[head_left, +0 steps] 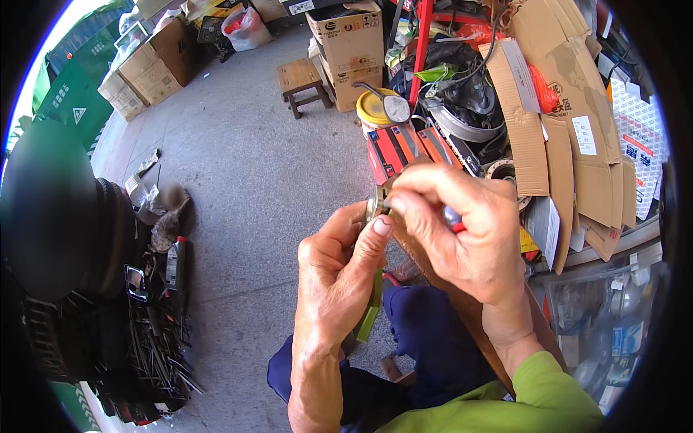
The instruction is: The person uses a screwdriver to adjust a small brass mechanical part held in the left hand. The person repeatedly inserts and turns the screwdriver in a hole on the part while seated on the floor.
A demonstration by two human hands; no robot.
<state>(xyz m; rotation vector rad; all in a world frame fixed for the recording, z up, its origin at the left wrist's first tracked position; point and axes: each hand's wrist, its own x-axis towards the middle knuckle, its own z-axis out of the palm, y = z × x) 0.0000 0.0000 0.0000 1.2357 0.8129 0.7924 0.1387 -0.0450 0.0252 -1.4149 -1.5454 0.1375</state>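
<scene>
- Fingers of our left hand [333, 274] pinch a small metal part [375, 203], its longer side near upright in view.
- Our right hand [465, 231] is nearer its right edge, fingertips bent toward it; what they grip we cannot tell.
- Beyond, we see red boxes [388, 153], then a stool [299, 75].

My left grip [328, 263] points upward, thumb [369, 249] straight, fingers curled, forearm [316, 382] rising from below. My right grip [462, 231] arches just beside it, thumb and forefinger pinching, wrist [505, 325] angled inward.
</scene>
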